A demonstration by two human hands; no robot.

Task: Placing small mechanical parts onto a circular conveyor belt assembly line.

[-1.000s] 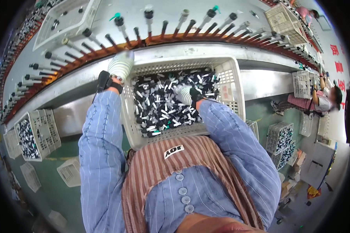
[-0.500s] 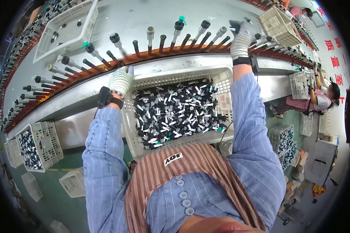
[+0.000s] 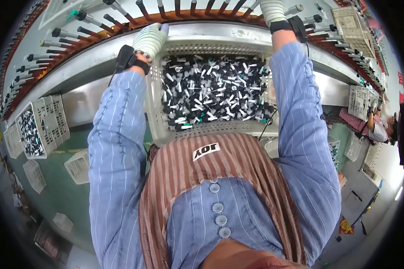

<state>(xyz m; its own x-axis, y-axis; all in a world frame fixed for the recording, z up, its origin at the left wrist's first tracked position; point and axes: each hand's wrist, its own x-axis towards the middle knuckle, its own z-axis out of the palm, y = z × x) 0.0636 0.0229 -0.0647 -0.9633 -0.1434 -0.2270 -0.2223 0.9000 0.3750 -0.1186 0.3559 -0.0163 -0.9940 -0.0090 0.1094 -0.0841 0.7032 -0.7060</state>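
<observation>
My left hand (image 3: 151, 41), in a striped knit glove with grey fingertips, rests at the metal ledge (image 3: 197, 31) just beyond the crate's far left corner. Its thumb lies forward, while the other fingertips bend down out of sight. I see nothing in it. My right hand (image 3: 273, 10), gloved alike, reaches over the row of upright rods at the far right; its fingers are cut off by the upper edge. Between my arms stands a white plastic crate (image 3: 155, 121) with slotted sides, holding a heap of small black, white and green plastic fittings (image 3: 215, 89).
A curved row of dark rods (image 3: 107, 21), some bearing clear tubes with black caps, lines the ledge's far side. Another crate of fittings (image 3: 54, 121) stands at the left. A pale basket (image 3: 352, 29) is at the far right. Another person (image 3: 379, 127) works at the right.
The view has shifted, so the ledge, rods and crate sit higher in the picture. My right hand's fingers have passed out of the upper edge. My left hand stays by the ledge.
</observation>
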